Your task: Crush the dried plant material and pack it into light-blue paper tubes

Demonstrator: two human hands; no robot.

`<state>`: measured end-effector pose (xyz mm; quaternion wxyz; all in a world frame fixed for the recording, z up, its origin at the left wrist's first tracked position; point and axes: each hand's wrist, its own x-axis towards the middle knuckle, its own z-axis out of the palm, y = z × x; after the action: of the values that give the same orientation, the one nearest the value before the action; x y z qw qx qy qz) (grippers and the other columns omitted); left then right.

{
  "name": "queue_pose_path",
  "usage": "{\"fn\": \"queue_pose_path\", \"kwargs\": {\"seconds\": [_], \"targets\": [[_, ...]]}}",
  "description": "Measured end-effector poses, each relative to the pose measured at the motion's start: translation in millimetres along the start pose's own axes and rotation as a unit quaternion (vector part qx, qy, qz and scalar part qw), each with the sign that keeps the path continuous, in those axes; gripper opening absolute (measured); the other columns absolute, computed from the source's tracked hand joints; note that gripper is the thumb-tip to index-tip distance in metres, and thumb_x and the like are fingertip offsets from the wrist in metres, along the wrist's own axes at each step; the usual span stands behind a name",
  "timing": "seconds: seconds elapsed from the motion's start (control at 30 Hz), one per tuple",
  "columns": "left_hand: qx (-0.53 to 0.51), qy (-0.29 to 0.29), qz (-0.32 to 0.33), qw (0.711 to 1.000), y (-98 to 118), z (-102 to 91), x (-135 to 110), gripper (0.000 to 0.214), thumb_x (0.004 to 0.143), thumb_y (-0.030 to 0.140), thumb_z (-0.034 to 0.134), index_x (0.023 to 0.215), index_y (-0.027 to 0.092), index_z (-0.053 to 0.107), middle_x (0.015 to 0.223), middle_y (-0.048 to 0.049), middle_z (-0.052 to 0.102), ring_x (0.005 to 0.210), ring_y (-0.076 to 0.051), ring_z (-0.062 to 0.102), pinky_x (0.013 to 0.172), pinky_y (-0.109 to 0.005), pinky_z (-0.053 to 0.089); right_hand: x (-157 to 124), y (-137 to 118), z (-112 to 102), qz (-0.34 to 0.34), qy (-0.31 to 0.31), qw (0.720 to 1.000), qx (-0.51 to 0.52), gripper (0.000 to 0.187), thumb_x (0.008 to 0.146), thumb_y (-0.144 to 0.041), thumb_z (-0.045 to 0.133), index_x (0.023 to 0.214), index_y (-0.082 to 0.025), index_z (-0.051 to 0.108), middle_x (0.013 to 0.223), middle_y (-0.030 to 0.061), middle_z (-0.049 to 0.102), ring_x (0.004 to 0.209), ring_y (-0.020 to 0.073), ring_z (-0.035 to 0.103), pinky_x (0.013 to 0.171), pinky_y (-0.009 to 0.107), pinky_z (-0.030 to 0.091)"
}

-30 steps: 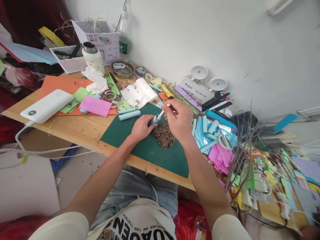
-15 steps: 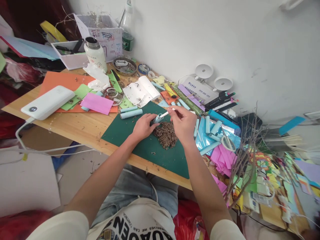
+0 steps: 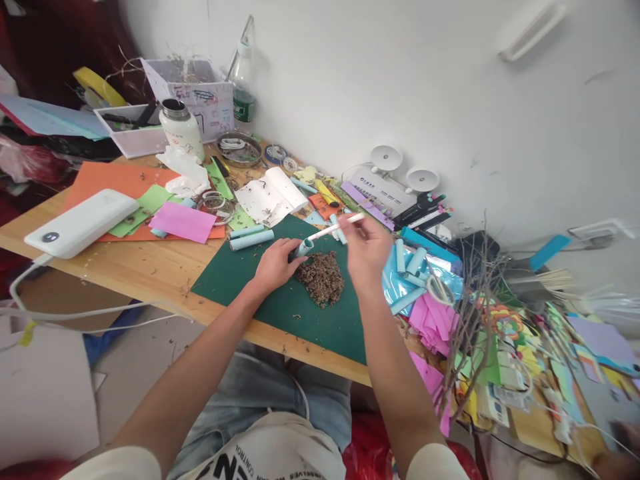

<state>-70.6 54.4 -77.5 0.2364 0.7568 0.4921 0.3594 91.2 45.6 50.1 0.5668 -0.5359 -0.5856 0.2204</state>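
Over the dark green mat (image 3: pixel 225 279), my left hand (image 3: pixel 275 267) is closed around a short light-blue paper tube (image 3: pixel 305 248), its open end tilted up toward the right. My right hand (image 3: pixel 367 250) grips a thin white stick (image 3: pixel 334 229). The stick's tip is close to the tube's mouth; whether it touches the rim I cannot tell. Just beneath my hands lies a heap of brown, crumbly dried plant bits (image 3: pixel 321 279). Two more blue paper tubes (image 3: pixel 251 239) rest at the mat's upper left.
A white power bank (image 3: pixel 83 222) with a cable lies at the left. Behind stand an open white bottle (image 3: pixel 181 130) and a paper box (image 3: pixel 210 107). To the right are loose blue tubes (image 3: pixel 407 300), pink crepe paper (image 3: pixel 434 321) and upright dry twigs (image 3: pixel 475 320).
The white stick has come back out of the tube's mouth, up and to the right, with my right hand. My left hand still holds the tube. The camera view has shifted slightly.
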Motion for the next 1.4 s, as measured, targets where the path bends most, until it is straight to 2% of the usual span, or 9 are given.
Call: {"fn": "queue_pose_path", "kwargs": {"seconds": [0.1,0.33,0.53,0.63,0.73,0.83,1.0,1.2,1.4], "targets": [[0.003,0.002,-0.001,1.000,0,-0.9,0,0.023,0.089,0.034,0.065,0.109,0.021,0.065,0.092,-0.0049,0.065,0.087,-0.022,0.060,0.071,-0.031,0.044,18,-5,-16,0.067,0.088,0.989,0.097,0.028,0.086,-0.051,0.068,0.082,-0.023,0.067,0.072,-0.0028,0.067,0.058,0.0097,0.059,0.055,0.023,0.051],[0.003,-0.003,0.003,1.000,1,-2.2,1,0.024,0.090,0.035,0.064,0.109,0.021,0.065,0.091,-0.0054,0.065,0.085,-0.023,0.059,0.069,-0.031,0.044,21,9,-22,0.253,0.122,0.918,0.281,0.034,0.078,-0.047,0.080,0.073,-0.020,0.060,0.061,-0.0064,0.062,0.050,0.0051,0.058,0.047,0.014,0.053],[0.002,-0.007,-0.004,1.000,2,-2.8,1,0.024,0.090,0.035,0.065,0.110,0.021,0.065,0.091,-0.0051,0.065,0.086,-0.023,0.060,0.069,-0.031,0.043,16,16,-17,0.319,0.116,0.872,0.352,0.032,0.080,-0.040,0.081,0.071,-0.018,0.058,0.059,-0.0066,0.061,0.049,0.0038,0.058,0.048,0.012,0.053],[0.002,-0.007,-0.007,1.000,2,-2.5,1,0.024,0.090,0.036,0.064,0.110,0.022,0.065,0.091,-0.0052,0.066,0.087,-0.023,0.060,0.070,-0.031,0.044,10,14,-12,0.279,0.118,0.903,0.304,0.033,0.080,-0.045,0.079,0.075,-0.019,0.059,0.063,-0.0058,0.063,0.052,0.0056,0.060,0.050,0.015,0.055],[-0.001,-0.003,-0.004,1.000,2,-1.6,0,0.024,0.090,0.036,0.064,0.110,0.022,0.065,0.092,-0.0051,0.066,0.087,-0.023,0.060,0.070,-0.031,0.044,-2,4,-4,0.160,0.102,0.962,0.198,0.030,0.084,-0.050,0.072,0.082,-0.021,0.062,0.074,-0.0029,0.068,0.058,0.0085,0.064,0.056,0.021,0.057],[0.000,0.001,-0.004,1.000,2,-0.8,0,0.023,0.089,0.034,0.065,0.108,0.021,0.065,0.091,-0.0052,0.066,0.085,-0.022,0.060,0.069,-0.031,0.044,-14,-8,4,0.056,0.051,0.993,0.094,0.026,0.090,-0.049,0.063,0.085,-0.024,0.063,0.078,-0.0012,0.069,0.062,0.0112,0.065,0.060,0.025,0.056],[0.002,0.004,-0.005,1.000,2,-0.2,0,0.026,0.089,0.034,0.066,0.111,0.021,0.065,0.093,-0.0053,0.067,0.086,-0.022,0.060,0.072,-0.031,0.044,-22,-14,9,-0.004,0.005,1.000,-0.014,0.024,0.093,-0.048,0.059,0.088,-0.026,0.064,0.078,0.0002,0.067,0.065,0.0144,0.064,0.065,0.029,0.054],[-0.003,0.004,0.001,1.000,2,-1.1,1,0.025,0.088,0.034,0.067,0.110,0.021,0.066,0.092,-0.0049,0.066,0.086,-0.022,0.059,0.073,-0.032,0.044,-21,-4,16,-0.008,-0.076,0.993,-0.086,0.021,0.089,-0.045,0.064,0.084,-0.025,0.068,0.088,0.0030,0.067,0.076,0.0170,0.061,0.074,0.031,0.053],[-0.010,0.008,0.010,1.000,-1,0.2,2,0.022,0.090,0.034,0.064,0.107,0.020,0.066,0.090,-0.0053,0.064,0.085,-0.022,0.057,0.073,-0.033,0.044,-25,6,21,0.011,-0.115,0.984,-0.136,0.025,0.095,-0.039,0.055,0.082,-0.022,0.069,0.071,-0.0009,0.064,0.066,0.0147,0.057,0.068,0.028,0.045]]}}
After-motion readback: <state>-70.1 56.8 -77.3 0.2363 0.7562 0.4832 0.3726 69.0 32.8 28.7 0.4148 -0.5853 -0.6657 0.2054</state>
